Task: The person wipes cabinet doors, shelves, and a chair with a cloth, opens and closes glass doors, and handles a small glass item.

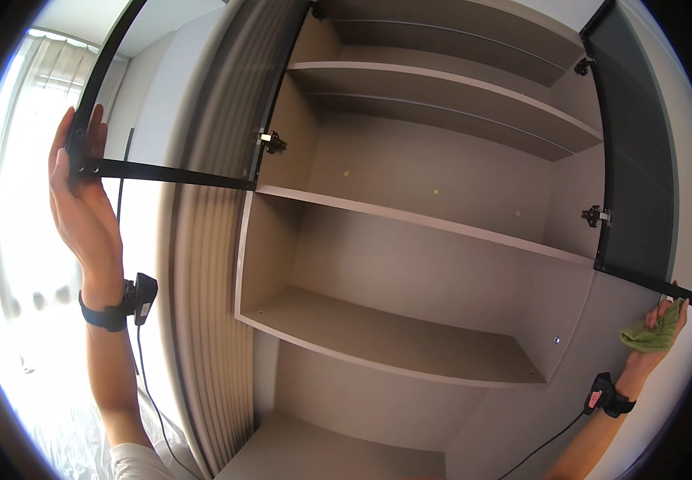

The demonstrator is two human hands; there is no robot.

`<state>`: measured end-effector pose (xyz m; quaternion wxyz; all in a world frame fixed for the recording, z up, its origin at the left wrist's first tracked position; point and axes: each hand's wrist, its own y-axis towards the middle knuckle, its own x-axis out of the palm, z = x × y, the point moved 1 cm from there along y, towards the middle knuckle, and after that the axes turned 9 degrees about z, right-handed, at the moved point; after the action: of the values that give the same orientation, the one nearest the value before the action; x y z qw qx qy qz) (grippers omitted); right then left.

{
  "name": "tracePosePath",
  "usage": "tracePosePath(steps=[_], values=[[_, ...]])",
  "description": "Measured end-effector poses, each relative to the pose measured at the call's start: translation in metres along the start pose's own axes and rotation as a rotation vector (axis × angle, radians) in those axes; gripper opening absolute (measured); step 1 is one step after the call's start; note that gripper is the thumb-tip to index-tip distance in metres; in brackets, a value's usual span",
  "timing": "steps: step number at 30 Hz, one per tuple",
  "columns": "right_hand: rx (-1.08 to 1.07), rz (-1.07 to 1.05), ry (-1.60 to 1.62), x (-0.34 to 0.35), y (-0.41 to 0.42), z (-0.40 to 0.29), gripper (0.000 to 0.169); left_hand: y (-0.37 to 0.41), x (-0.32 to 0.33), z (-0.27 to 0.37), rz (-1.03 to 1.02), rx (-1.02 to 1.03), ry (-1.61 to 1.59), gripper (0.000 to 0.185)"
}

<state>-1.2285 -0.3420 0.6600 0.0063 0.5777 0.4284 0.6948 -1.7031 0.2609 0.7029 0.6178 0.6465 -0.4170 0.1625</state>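
Observation:
My left hand [85,204] grips the lower outer corner of the left glass cabinet door [172,173], which has a black frame and stands open. Its thumb lies on the near side, with fingertips around the frame's edge. At the far right, my right hand [652,354] holds a folded green cloth [652,333]. Those fingers reach the bottom edge of the right dark glass door [637,150], also swung open; whether they grip it cannot be told. Between the doors is a beige wall cabinet [430,222] with bare shelves.
Metal hinges [273,141] join the doors to the cabinet sides. An open cubby [406,336] sits below, above a lower surface [334,453]. Fluted panelling [211,288] runs down the left, near a bright curtained window [52,78]. Cables [148,384] hang from devices strapped to both wrists.

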Motion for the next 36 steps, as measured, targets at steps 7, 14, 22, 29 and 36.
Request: tracePosePath(steps=[7, 14, 22, 29, 36], values=[[-0.189, 0.105, -0.465, -0.016, 0.014, 0.005, 0.045, -0.039, 0.059, 0.018, -0.234, 0.504, 0.042, 0.04], [-0.871, -0.058, -0.793, 0.067, -0.06, -0.016, 0.037, -0.095, 0.15, 0.072, -0.554, 0.526, 0.058, 0.045], [-1.098, -0.412, -0.813, 0.099, -0.091, -0.013, 0.052, -0.154, 0.207, 0.079, -0.684, 0.527, 0.174, 0.042], [-1.143, -0.704, -0.874, 0.154, -0.122, 0.011, 0.072, -0.172, 0.212, 0.059, -0.826, 0.507, 0.172, 0.073], [-1.212, -0.77, -0.908, 0.16, -0.121, 0.056, 0.078, -0.181, 0.222, 0.037, -0.977, 0.536, 0.15, 0.086]])
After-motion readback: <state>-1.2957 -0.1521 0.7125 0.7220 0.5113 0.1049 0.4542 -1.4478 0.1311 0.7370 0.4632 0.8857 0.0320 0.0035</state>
